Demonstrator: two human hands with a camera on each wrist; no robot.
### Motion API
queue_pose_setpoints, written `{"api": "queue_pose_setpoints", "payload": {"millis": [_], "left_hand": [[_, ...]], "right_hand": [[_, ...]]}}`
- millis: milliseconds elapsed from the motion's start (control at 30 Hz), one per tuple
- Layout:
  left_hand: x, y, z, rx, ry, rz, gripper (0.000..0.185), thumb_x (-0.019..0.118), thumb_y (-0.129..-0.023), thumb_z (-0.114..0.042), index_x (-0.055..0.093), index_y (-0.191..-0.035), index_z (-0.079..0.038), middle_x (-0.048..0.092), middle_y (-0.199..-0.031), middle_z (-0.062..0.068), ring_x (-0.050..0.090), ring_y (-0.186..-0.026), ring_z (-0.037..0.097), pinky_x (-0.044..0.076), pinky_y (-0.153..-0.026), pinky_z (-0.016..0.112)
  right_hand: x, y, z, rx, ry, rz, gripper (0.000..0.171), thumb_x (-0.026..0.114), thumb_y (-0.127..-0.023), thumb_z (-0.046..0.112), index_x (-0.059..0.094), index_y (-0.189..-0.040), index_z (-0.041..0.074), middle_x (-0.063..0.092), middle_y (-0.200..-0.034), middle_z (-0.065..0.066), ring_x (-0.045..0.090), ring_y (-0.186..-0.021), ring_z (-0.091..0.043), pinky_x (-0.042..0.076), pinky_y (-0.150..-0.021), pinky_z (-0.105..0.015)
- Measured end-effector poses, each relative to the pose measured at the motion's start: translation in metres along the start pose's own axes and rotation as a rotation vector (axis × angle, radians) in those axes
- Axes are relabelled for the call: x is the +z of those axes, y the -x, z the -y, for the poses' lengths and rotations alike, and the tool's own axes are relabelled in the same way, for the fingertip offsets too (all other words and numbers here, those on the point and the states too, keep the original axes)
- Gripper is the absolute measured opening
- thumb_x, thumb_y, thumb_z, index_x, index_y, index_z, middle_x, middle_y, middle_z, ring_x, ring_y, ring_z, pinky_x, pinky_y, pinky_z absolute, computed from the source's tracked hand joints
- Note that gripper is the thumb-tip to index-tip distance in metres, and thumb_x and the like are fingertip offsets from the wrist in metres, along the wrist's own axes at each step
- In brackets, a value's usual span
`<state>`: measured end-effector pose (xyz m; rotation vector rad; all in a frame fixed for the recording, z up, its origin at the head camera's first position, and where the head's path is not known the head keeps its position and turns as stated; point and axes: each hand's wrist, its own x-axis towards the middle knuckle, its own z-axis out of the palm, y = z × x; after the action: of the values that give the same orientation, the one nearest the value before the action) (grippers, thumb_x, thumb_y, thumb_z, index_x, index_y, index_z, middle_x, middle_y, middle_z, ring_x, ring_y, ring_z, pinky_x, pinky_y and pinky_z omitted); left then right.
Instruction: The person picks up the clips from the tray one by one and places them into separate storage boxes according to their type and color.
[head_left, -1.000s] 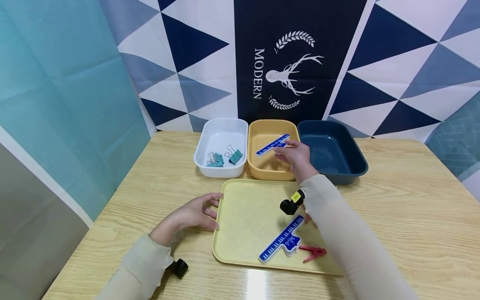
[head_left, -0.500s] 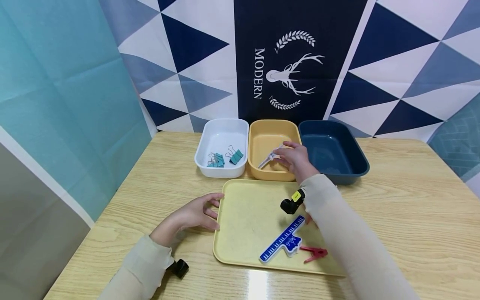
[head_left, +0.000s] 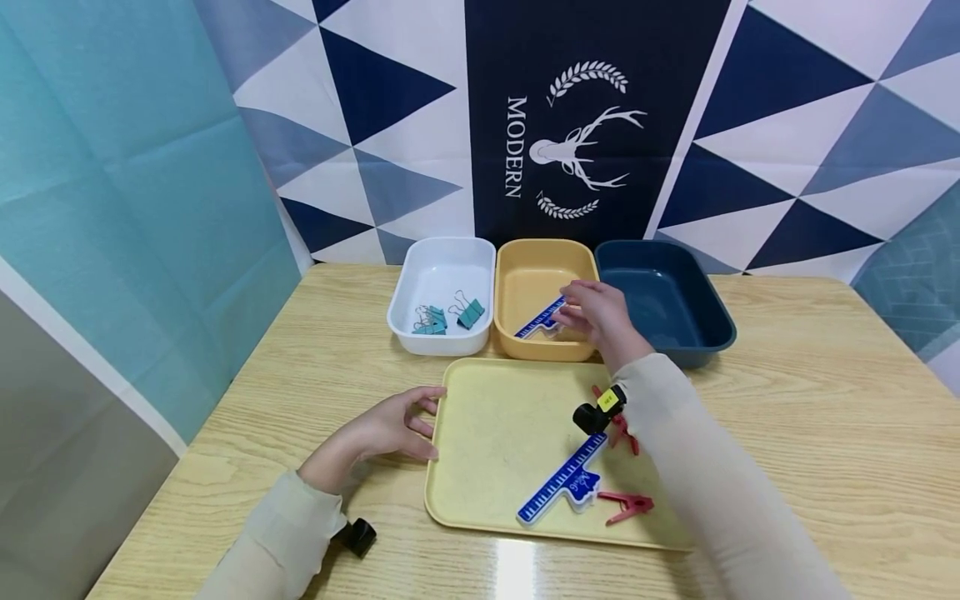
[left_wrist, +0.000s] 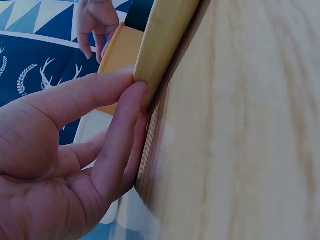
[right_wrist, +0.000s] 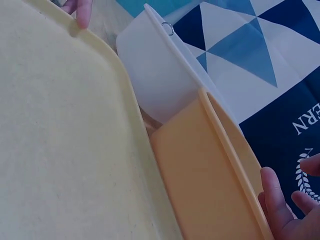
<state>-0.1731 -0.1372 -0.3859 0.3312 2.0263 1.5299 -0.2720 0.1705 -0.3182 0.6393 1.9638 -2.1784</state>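
Observation:
In the head view my right hand [head_left: 597, 317] hovers over the yellow-orange bin [head_left: 525, 258], fingers parted. A blue-and-white piano-key clip [head_left: 542, 317] lies in that bin below its fingertips. In the right wrist view, the hand's fingers [right_wrist: 274, 192] stand apart beside the bin's rim, with nothing seen between them. My left hand [head_left: 392, 423] rests its fingertips against the left edge of the pale yellow tray [head_left: 480, 417]. A second piano-key clip [head_left: 562, 479] lies on the tray next to a red clothespin [head_left: 628, 505]. Another red clothespin [head_left: 622, 433] is partly hidden by the right wrist camera.
The white bin [head_left: 442, 257] to the left holds several teal binder clips [head_left: 469, 312]. A dark blue bin [head_left: 660, 292] adjoins the yellow-orange one on the right. All three bins stand behind the tray on the wooden table [head_left: 810, 400], near a patterned backdrop.
The piano-key clip was lowered into the yellow-orange bin and let go. My right hand has drawn slightly right, uncovering the second clothespin. The left hand stays where it was.

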Motion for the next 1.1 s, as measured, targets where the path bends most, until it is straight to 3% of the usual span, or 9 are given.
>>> {"api": "queue_pose_setpoints", "payload": {"millis": [233, 667, 1100], "left_hand": [[0.001, -0.001, 0.001, -0.012, 0.005, -0.009, 0.085, 0.076, -0.068, 0.010, 0.035, -0.142, -0.004, 0.039, -0.121, 0.016, 0.053, -0.093, 0.024, 0.056, -0.071, 0.036], [0.001, 0.000, 0.000, -0.005, 0.011, -0.005, 0.086, 0.075, -0.068, 0.012, 0.033, -0.142, -0.003, 0.039, -0.120, 0.017, 0.052, -0.092, 0.024, 0.056, -0.071, 0.036], [0.001, 0.000, 0.000, -0.001, 0.009, -0.003, 0.086, 0.075, -0.068, 0.011, 0.033, -0.142, -0.003, 0.039, -0.120, 0.017, 0.052, -0.092, 0.024, 0.056, -0.071, 0.036]], "right_hand": [[-0.003, 0.005, 0.000, -0.026, 0.003, 0.020, 0.053, 0.059, -0.092, 0.022, 0.038, -0.138, 0.007, 0.044, -0.119, -0.015, 0.054, -0.110, -0.030, 0.050, -0.084, -0.029], [-0.008, 0.019, 0.003, -0.040, 0.088, 0.020, 0.058, 0.060, -0.091, 0.032, 0.038, -0.139, 0.009, 0.047, -0.121, -0.014, 0.057, -0.097, -0.025, 0.054, -0.074, -0.028], [-0.013, 0.029, -0.001, -0.036, 0.089, 0.025, 0.058, 0.058, -0.092, 0.035, 0.037, -0.140, 0.010, 0.047, -0.121, -0.013, 0.055, -0.108, -0.031, 0.054, -0.076, -0.029]]}}
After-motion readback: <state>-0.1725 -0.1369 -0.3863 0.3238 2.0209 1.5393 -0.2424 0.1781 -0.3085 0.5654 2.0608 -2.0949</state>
